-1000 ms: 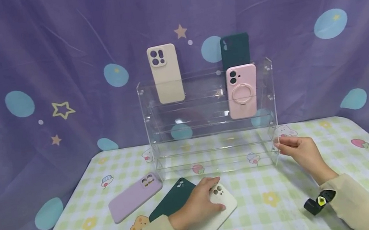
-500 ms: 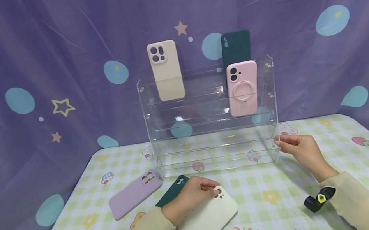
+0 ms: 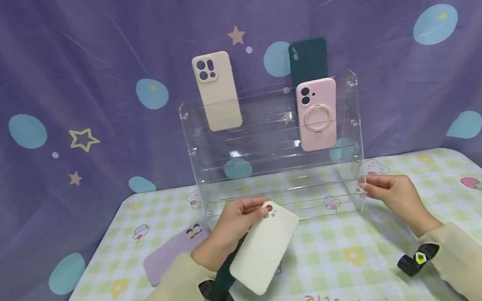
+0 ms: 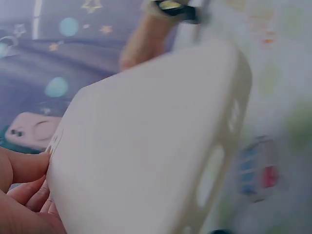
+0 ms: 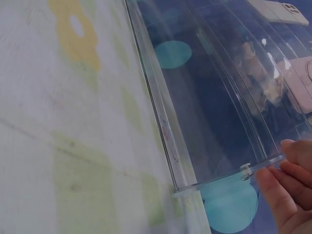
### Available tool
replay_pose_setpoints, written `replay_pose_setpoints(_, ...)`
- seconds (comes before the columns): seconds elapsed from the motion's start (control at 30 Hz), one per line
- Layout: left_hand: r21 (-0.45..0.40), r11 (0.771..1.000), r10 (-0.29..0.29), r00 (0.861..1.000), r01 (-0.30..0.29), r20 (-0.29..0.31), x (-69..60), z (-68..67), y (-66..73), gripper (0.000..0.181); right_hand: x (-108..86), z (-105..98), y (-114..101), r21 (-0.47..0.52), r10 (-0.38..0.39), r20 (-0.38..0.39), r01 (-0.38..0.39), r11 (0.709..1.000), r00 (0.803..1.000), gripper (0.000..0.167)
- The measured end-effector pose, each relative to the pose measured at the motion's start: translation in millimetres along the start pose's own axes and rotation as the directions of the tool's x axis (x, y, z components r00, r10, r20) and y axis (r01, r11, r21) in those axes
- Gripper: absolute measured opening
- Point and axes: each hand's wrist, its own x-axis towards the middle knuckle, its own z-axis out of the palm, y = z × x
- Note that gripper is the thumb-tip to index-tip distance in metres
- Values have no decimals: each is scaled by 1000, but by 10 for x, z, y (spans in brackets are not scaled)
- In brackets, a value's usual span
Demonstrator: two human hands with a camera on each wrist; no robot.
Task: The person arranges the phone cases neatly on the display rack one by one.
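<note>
My left hand (image 3: 230, 226) pinches a white phone case (image 3: 266, 250) by its camera-hole end, holding it tilted above the table. In the left wrist view the white case (image 4: 141, 131) fills the middle, its edge between the thumb and fingers (image 4: 27, 168). Around the lower right side panel of the clear acrylic rack (image 3: 282, 183), my right hand (image 3: 398, 200) grips with thumb and fingertips, as the right wrist view also shows at the panel edge (image 5: 229, 175). Upright on the rack stand a cream case (image 3: 220, 94), a dark green case (image 3: 309, 61) and a pink case (image 3: 318, 116).
A lilac case (image 3: 168, 256) lies on the left of the checked tablecloth (image 3: 333, 281). Another dark green case (image 3: 225, 275) is partly hidden beneath my left wrist and the white case. Behind the rack hangs a purple curtain (image 3: 83, 49).
My left hand has shifted its hold to the camera end and lifted the white case off the table, up toward the rack. The right hand still grips the side panel.
</note>
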Motion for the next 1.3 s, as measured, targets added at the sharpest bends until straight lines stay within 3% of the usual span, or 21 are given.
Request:
replay_pose_setpoints(0.23, -114, 991, 53, 989, -69, -138, 161, -249, 501, 33, 1, -10, 12, -12, -19, -18, 19, 1000, 1000, 51)
replay_pose_setpoints(0.33, -162, 981, 69, 972, -107, -226, 227, -378, 684, 34, 5, -11, 15, -13, -21, -12, 21, 1000, 1000, 51)
replay_pose_setpoints(0.47, -227, 958, 95, 939, -177, -331, 357, -534, 900, 35, 5, -19, 25, -13, -21, -9, 21, 1000, 1000, 51)
replay_pose_setpoints(0.73, -292, 896, 164, 860, -335, -484, 650, -697, 1236, 33, 9, 2, 37, -31, -31, -23, 31, 999, 999, 48)
replay_pose_setpoints(0.83, -284, 871, 199, 816, -401, -543, 731, -714, 1360, 30, 15, 6, 30, -25, -39, -32, 38, 999, 999, 48)
replay_pose_setpoints(0.97, -303, 812, 227, 748, -499, -624, 827, -732, 1509, 28, 21, 10, 23, -11, -45, -38, 45, 999, 998, 47)
replay_pose_setpoints(1.1, -345, 749, 203, 691, -566, -694, 927, -741, 1606, 27, 26, 18, 33, -3, -48, -37, 48, 999, 998, 45)
replay_pose_setpoints(1.2, -362, 705, 193, 656, -610, -729, 998, -731, 1642, 28, 28, 24, 43, 2, -46, -39, 46, 999, 998, 45)
replay_pose_setpoints(1.3, -373, 662, 201, 633, -650, -748, 1056, -720, 1658, 29, 30, 29, 45, 4, -44, -46, 44, 999, 998, 45)
